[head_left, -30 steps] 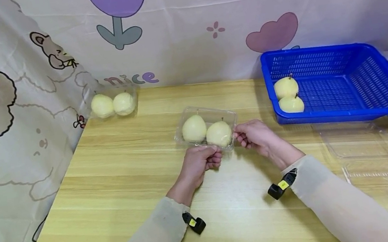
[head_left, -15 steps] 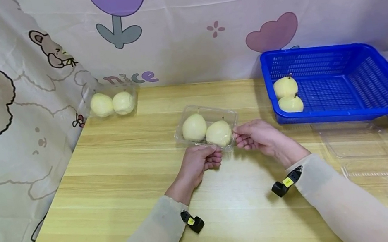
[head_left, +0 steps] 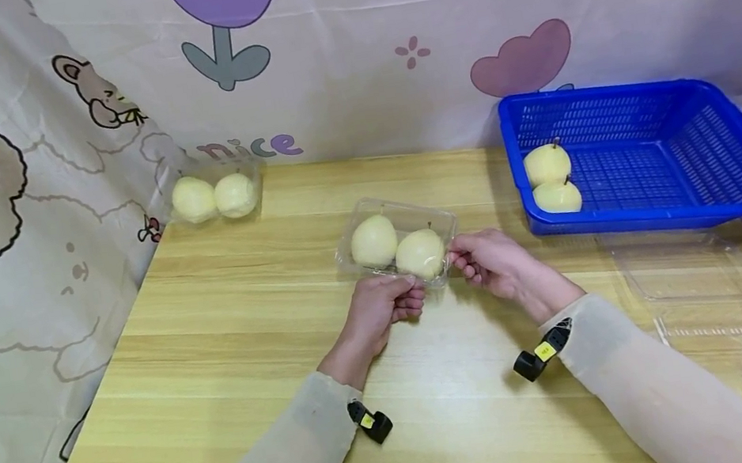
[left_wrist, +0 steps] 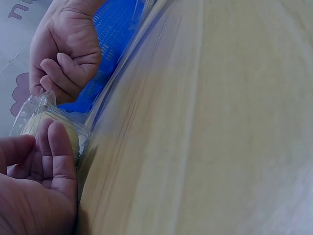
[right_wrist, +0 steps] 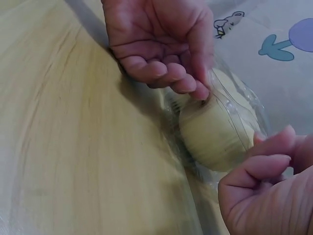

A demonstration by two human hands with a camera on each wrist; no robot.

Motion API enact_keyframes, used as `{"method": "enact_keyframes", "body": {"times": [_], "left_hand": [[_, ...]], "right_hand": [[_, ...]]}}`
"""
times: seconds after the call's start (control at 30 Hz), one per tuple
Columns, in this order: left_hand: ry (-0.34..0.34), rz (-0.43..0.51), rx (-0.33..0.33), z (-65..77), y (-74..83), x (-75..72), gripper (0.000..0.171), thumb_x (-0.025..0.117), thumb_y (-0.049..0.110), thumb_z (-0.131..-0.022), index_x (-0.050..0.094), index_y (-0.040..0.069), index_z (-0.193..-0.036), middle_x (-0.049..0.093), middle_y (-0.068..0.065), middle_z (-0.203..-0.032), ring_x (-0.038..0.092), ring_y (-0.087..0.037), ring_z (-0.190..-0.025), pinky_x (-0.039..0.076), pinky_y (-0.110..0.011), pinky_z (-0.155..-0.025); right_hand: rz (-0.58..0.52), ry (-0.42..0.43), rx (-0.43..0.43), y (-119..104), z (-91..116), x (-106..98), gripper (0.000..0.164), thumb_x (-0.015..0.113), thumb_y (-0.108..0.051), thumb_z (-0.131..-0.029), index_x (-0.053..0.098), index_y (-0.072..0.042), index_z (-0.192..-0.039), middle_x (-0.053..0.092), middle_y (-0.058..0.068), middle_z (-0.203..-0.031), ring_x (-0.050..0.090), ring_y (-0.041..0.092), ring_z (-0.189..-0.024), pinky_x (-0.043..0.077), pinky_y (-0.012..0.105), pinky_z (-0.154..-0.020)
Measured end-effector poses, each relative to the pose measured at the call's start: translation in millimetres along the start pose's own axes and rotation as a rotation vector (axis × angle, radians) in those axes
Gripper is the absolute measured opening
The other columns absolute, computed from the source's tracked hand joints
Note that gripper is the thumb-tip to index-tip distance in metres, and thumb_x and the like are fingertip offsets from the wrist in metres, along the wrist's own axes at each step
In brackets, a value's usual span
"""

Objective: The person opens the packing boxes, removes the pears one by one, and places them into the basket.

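A clear plastic clamshell box [head_left: 398,210] stands in the middle of the table, its lid down over two pale yellow pears [head_left: 373,241]. My left hand [head_left: 383,311] pinches the box's front rim between thumb and curled fingers. At the right end of the box, my right hand [head_left: 494,265] pinches the edge by the corner. The right wrist view shows a pear [right_wrist: 215,132] through the plastic, with fingertips of both hands at the rim. In the left wrist view the clear box [left_wrist: 54,115] sits between the two hands.
A blue plastic basket [head_left: 664,219] at the back right holds two more pears [head_left: 548,165]. Another clear box with two pears [head_left: 215,197] stands at the back left corner. An open, see-through plastic box [head_left: 728,354] lies along the table's right side. A patterned curtain [head_left: 358,97] hangs behind.
The hands keep their pinch on the box's rim. My right wrist shifts slightly right, then back; the box hardly moves.
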State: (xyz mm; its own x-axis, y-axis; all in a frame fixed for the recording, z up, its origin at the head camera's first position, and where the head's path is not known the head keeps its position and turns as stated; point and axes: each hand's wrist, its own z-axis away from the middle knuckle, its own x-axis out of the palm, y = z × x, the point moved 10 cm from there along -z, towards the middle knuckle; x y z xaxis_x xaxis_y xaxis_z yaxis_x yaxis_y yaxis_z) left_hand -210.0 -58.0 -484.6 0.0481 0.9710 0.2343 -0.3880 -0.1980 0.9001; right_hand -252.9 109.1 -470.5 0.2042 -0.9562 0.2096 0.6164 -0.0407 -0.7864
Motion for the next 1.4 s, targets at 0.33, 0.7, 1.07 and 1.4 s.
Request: {"method": "enact_keyframes", "body": {"times": [0.33, 0.7, 1.07, 1.4], "left_hand": [[0.004, -0.007, 0.005, -0.3, 0.0, -0.2, 0.025, 0.061, 0.004, -0.102, 0.072, -0.018, -0.108, 0.072, -0.003, -0.075, 0.069, -0.010, -0.065, 0.061, -0.023, -0.062], [-0.004, 0.002, -0.001, 1.9, 0.4, -3.5, 0.027, 0.061, 0.006, -0.102, 0.070, -0.018, -0.111, 0.073, -0.004, -0.077, 0.068, -0.011, -0.066, 0.061, -0.022, -0.063], [-0.004, -0.005, 0.041, 1.8, 3.4, 1.9, 0.026, 0.061, 0.004, -0.102, 0.070, -0.020, -0.107, 0.072, -0.003, -0.075, 0.068, -0.010, -0.066, 0.061, -0.023, -0.062], [0.018, -0.010, 0.050, 1.1, 3.2, 1.8, 0.026, 0.060, 0.003, -0.100, 0.070, -0.021, -0.106, 0.071, -0.003, -0.074, 0.067, -0.010, -0.064, 0.059, -0.022, -0.060]], "right_hand": [[-0.084, 0.013, -0.022, 2.1, 1.4, 7.3, 0.031, 0.051, -0.009, -0.105, 0.062, -0.013, -0.076, 0.053, -0.008, -0.063, 0.041, 0.001, -0.048, 0.031, 0.015, -0.042], [0.097, 0.046, -0.116, -2.9, 4.2, 4.3, 0.020, 0.057, -0.020, -0.110, 0.068, -0.005, -0.101, 0.064, -0.006, -0.075, 0.054, 0.004, -0.059, 0.043, 0.016, -0.050], [0.028, 0.020, -0.090, -3.6, 0.2, 7.1, 0.019, 0.051, -0.013, -0.110, 0.062, -0.004, -0.096, 0.053, -0.007, -0.070, 0.036, 0.001, -0.050, 0.026, 0.015, -0.042], [0.008, 0.039, -0.090, -5.1, -2.1, 10.1, 0.020, 0.051, -0.012, -0.110, 0.061, -0.005, -0.094, 0.051, -0.007, -0.068, 0.035, 0.001, -0.050, 0.026, 0.015, -0.042]]}}
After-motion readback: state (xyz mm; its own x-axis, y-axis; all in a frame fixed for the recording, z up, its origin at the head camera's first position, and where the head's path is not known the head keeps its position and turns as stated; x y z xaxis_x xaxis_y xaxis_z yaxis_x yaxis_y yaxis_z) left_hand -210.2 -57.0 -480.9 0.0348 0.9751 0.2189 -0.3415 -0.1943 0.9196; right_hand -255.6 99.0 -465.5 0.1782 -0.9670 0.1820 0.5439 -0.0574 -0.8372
